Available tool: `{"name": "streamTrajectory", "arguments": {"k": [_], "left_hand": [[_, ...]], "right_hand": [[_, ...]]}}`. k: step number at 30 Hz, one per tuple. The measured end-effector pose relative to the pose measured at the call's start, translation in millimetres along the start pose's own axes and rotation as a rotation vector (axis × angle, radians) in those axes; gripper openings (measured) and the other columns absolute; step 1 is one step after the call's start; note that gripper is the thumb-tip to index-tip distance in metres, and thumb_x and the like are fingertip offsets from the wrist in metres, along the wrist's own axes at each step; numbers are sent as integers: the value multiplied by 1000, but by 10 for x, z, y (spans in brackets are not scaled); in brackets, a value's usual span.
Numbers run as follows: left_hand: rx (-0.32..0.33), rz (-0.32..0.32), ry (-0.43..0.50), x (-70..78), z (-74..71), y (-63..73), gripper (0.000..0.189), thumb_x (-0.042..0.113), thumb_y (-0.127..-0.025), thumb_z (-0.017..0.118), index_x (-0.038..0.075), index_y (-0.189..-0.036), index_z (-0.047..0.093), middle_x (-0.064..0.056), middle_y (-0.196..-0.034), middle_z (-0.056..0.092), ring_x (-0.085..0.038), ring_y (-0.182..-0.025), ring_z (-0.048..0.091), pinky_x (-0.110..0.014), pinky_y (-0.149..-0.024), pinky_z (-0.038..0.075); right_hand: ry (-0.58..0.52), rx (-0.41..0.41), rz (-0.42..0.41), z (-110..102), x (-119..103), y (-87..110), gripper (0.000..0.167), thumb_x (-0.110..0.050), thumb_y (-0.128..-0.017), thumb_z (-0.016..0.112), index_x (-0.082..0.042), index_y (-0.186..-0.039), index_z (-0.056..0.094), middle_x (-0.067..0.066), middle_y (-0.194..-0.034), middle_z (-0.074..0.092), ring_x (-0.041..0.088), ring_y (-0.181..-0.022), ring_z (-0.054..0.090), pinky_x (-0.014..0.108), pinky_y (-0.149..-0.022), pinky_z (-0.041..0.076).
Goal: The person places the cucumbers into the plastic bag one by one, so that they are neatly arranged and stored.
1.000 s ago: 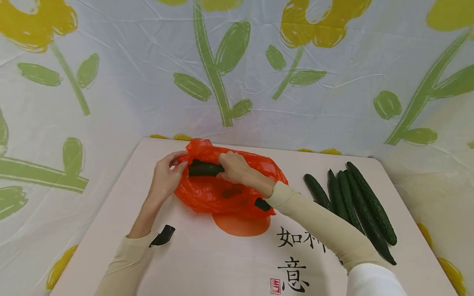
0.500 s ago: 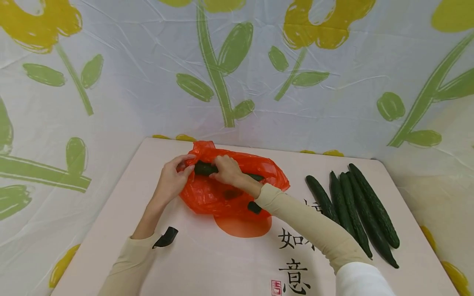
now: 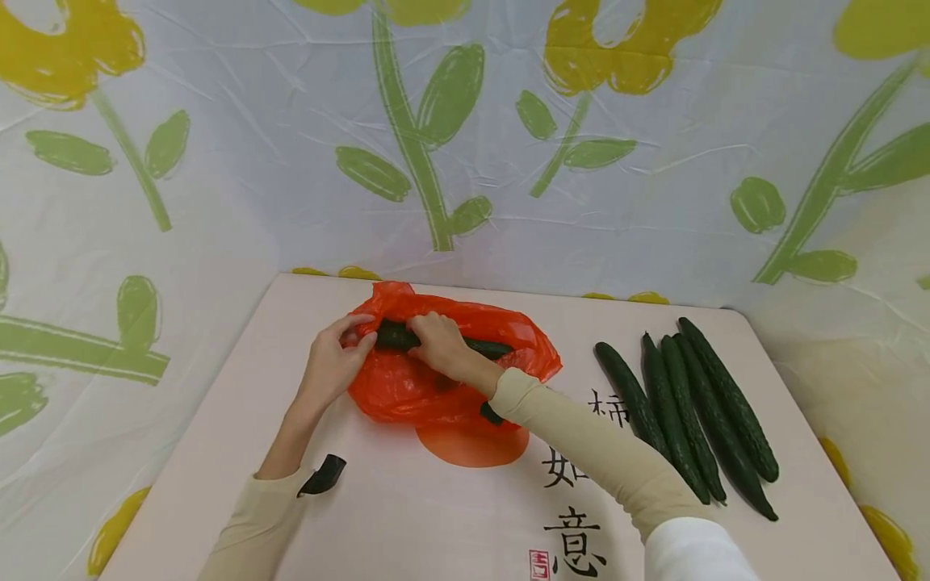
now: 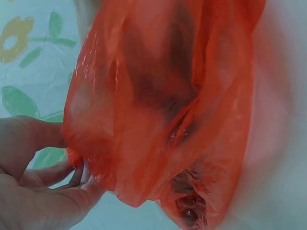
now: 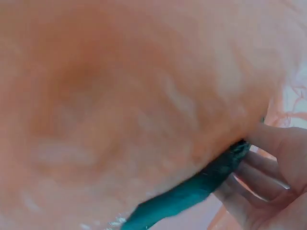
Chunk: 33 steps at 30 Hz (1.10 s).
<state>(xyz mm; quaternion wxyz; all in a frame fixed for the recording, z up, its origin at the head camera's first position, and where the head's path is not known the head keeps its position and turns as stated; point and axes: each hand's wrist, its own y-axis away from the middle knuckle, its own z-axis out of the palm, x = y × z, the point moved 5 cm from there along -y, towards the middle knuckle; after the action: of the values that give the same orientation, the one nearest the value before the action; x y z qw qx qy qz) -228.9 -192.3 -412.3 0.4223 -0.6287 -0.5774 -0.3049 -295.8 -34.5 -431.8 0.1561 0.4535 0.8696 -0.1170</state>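
Cucumber (image 3: 395, 336), long and dark green, lies in the mouth of a crumpled, translucent red plastic bag (image 3: 395, 395), the right hand (image 3: 441, 343) curling its fingers round it! Left hand (image 3: 337, 357) pinches the bag's edge at the cucumber's left end. Danger here: a snagging tip could tear that thin film, or a slipping pinch let the mouth collapse. Rightward, five dark-green, slender cucumbers (image 3: 692, 411) lie on the pale bench (image 3: 378, 516).

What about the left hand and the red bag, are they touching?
Touching. The left wrist view shows the left hand pinching the red bag at its edge.
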Motion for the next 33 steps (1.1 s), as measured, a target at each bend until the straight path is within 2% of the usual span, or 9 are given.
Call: {"name": "streamTrajectory", "arguments": {"k": [4, 10, 15, 18, 22, 25, 29, 33], "left_hand": [[14, -21, -32, -58, -26, 11, 35, 9, -97, 70, -5, -129, 65, -19, -100, 62, -26, -86, 52, -17, -67, 43], [14, -50, -153, -152, -44, 15, 42, 7, -94, 74, -9, -131, 61, -19, -96, 53, -29, -88, 48, -27, -69, 40], [19, -66, -234, -215, -55, 19, 45, 6, -93, 75, -10, -132, 59, -21, -100, 50, -31, -88, 48, -32, -70, 41], [28, -68, -252, -226, -74, 27, 44, 6, -93, 74, -11, -131, 59, -21, -100, 50, -31, -88, 48, -33, -70, 41], [27, -71, -258, -212, -81, 33, 42, 5, -94, 72, -12, -131, 60, -25, -105, 52, -34, -91, 49, -37, -72, 44], [22, -82, -264, -201, -86, 39, 44, 5, -95, 71, -13, -133, 59, -29, -113, 53, -39, -100, 51, -45, -81, 48], [9, -111, -266, -208, -85, 45, 48, 5, -95, 70, -13, -137, 55, -35, -124, 46, -46, -114, 48, -56, -98, 47], [-2, -132, -273, -223, -81, 51, 52, 5, -95, 70, -13, -141, 52, -36, -130, 38, -49, -119, 44, -59, -103, 46]], "right_hand": [[56, -30, 1, 28, -20, 24, 7, -9, -91, 78, -5, -97, 75, 6, -82, 70, 21, -72, 62, 35, -67, 53], [71, -78, -22, -14, -3, 56, 10, -6, -95, 72, -5, -105, 75, 8, -97, 73, 21, -79, 63, 37, -73, 57], [26, -81, -57, -92, -15, 115, 15, -8, -96, 72, -2, -109, 73, 11, -104, 73, 21, -84, 63, 37, -80, 57], [-14, -80, -84, -140, -20, 160, 17, -7, -96, 72, 1, -110, 72, 13, -105, 73, 23, -88, 64, 37, -84, 57], [-62, -79, -101, -210, 16, 251, 23, -7, -96, 72, 3, -116, 70, 16, -114, 71, 26, -102, 67, 38, -92, 56], [-81, -76, -100, -265, 58, 329, 26, -7, -96, 72, 4, -120, 69, 18, -118, 70, 28, -109, 66, 40, -95, 55], [-95, -70, -100, -340, 116, 441, 27, -7, -95, 73, 4, -119, 68, 18, -115, 69, 29, -106, 65, 40, -94, 55], [-105, -58, -101, -416, 187, 560, 27, -6, -94, 74, 4, -119, 69, 18, -114, 69, 29, -104, 65, 40, -92, 56]]}}
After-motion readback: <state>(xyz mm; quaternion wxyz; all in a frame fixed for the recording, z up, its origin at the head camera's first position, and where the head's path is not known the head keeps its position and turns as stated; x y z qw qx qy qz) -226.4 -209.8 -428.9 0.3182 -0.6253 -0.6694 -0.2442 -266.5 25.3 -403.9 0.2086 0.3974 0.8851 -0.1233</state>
